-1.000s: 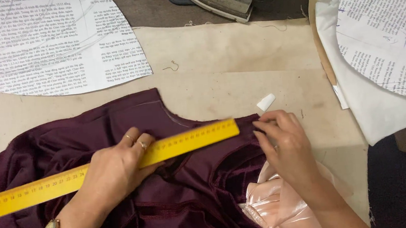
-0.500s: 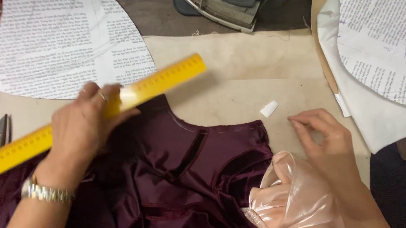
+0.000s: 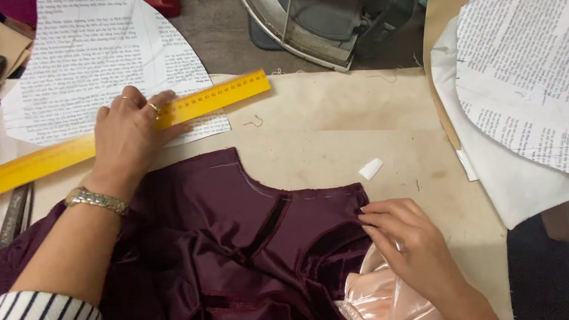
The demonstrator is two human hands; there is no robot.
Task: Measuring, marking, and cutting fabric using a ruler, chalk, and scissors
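Note:
My left hand (image 3: 127,129) presses a long yellow ruler (image 3: 217,97) down onto a newspaper pattern piece (image 3: 97,53) at the far left of the table. A gold watch sits on that wrist above a striped sleeve. A dark maroon garment (image 3: 217,248) with a chalked neckline lies spread in front of me. My right hand (image 3: 408,238) rests on the garment's right edge, fingers pinching the fabric, just above a shiny pink lining (image 3: 379,306). A small white chalk piece (image 3: 370,168) lies on the beige table cover beyond that hand.
A grey clothes iron (image 3: 326,12) stands at the back centre. More newspaper patterns (image 3: 537,69) over white cloth (image 3: 505,175) lie at the right. Scissors (image 3: 14,216) sit at the left edge below the ruler. The beige table cover (image 3: 336,121) lies between garment and iron.
My left hand lifted the ruler off the maroon garment and carried it up and left onto the newspaper pattern. My right hand stayed at the garment's right edge.

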